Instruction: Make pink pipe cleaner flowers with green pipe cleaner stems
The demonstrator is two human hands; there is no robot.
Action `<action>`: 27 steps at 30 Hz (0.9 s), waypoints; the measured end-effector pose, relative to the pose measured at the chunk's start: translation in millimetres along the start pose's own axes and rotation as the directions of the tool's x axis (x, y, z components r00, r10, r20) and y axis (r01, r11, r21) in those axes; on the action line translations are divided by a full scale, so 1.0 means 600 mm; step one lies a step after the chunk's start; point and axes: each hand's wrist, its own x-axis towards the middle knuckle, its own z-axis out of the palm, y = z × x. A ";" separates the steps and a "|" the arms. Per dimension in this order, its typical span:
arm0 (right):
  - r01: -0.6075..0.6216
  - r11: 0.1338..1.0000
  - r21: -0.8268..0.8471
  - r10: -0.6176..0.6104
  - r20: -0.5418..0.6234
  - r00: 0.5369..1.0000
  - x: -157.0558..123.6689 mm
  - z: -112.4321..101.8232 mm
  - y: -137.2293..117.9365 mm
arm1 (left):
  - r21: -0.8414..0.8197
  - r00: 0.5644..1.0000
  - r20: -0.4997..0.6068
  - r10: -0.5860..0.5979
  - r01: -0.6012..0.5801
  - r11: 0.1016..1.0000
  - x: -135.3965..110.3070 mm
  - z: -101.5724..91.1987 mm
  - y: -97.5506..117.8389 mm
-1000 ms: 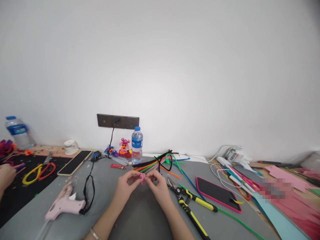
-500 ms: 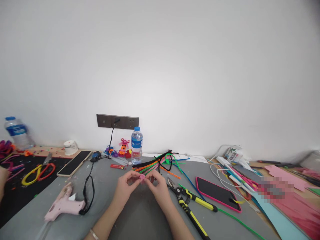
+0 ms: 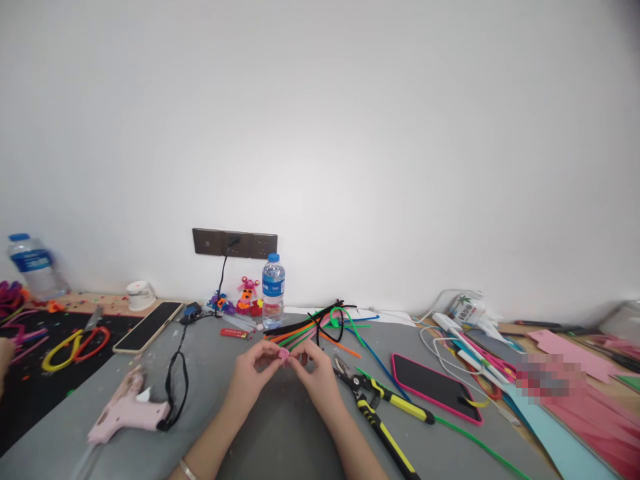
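My left hand [image 3: 249,377] and my right hand [image 3: 316,376] meet over the grey table [image 3: 280,433] and pinch a small pink coiled piece [image 3: 284,355] between their fingertips. Both hands have fingers curled around it. A bundle of coloured pipe cleaners [image 3: 320,325] lies just beyond the hands. Yellow-and-black cutting pliers [image 3: 377,410] lie right of my right hand.
A pink glue gun [image 3: 127,408] with a black cord lies at the left. A water bottle [image 3: 273,289], small pipe-cleaner figures [image 3: 243,299], a phone [image 3: 149,325] and a pink-cased phone [image 3: 434,387] stand around. Coloured paper sheets [image 3: 575,427] cover the right. Another person's hand [image 3: 4,357] shows at the far left.
My hands stay in place, still working the pink piece. The other person's hand at the far left has drawn back toward the frame edge.
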 end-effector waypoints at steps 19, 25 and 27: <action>0.023 0.996 -0.088 -0.024 -0.013 1.000 -0.004 0.002 0.010 | -0.022 1.000 -0.030 0.007 -0.007 1.000 -0.003 0.002 -0.005; 0.000 0.999 -0.049 -0.001 -0.014 1.000 -0.004 0.001 -0.002 | -0.046 0.998 -0.050 -0.029 0.027 0.999 -0.002 0.000 0.009; -0.023 1.000 0.012 0.024 -0.035 0.999 -0.003 0.000 -0.008 | -0.085 0.996 -0.059 -0.061 0.056 0.995 -0.001 0.000 0.012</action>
